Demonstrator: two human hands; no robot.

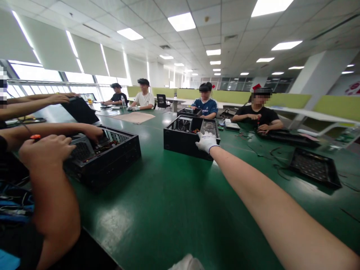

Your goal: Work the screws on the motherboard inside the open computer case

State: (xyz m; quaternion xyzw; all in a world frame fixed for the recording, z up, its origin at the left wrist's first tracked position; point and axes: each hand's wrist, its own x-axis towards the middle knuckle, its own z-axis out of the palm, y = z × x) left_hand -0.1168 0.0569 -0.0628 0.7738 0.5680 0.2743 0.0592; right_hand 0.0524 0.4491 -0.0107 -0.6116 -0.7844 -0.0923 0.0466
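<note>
My right hand (207, 142), in a white glove, reaches far forward over the table. It grips the near top edge of a black open computer case (184, 144), with the thumb side on the outer wall and the fingertips over the rim. A fan (184, 124) and some coloured wires show inside this case. At the bottom edge of the view, a bit of white glove on my left hand (187, 263) appears; its fingers are cut off and blurred.
A co-worker's hands work at another open computer case (112, 159) on the left, one holding an orange-handled tool (35, 137). A black panel (315, 167) and loose cables (278, 165) lie right on the green table (157, 210). Several people sit across it.
</note>
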